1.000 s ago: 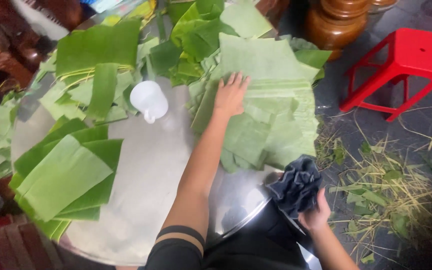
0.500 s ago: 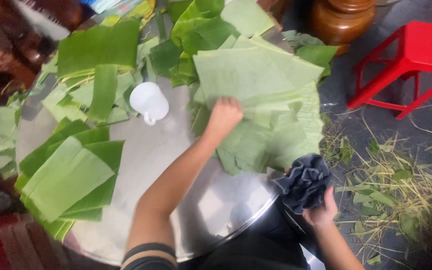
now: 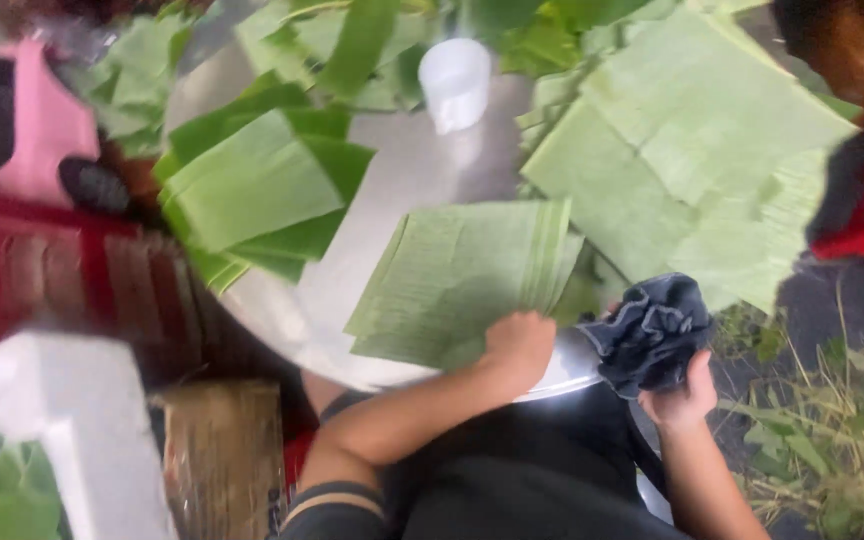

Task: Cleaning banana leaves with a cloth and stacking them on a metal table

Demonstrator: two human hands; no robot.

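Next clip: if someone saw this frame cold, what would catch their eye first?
Green banana leaf sheets, spread across a round metal tray in stacks. The left hand grips the near edge of one flat leaf piece at the tray's front. The right hand holds a crumpled dark cloth just off the tray's right rim, and a white plastic cup stands near the far side.

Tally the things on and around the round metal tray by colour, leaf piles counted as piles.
Green banana-leaf piles: 3 (near left hand at, folded, right)
White plastic cup: 1
Dark crumpled cloth in right hand: 1
Silver round metal tray: 1
Total: 6
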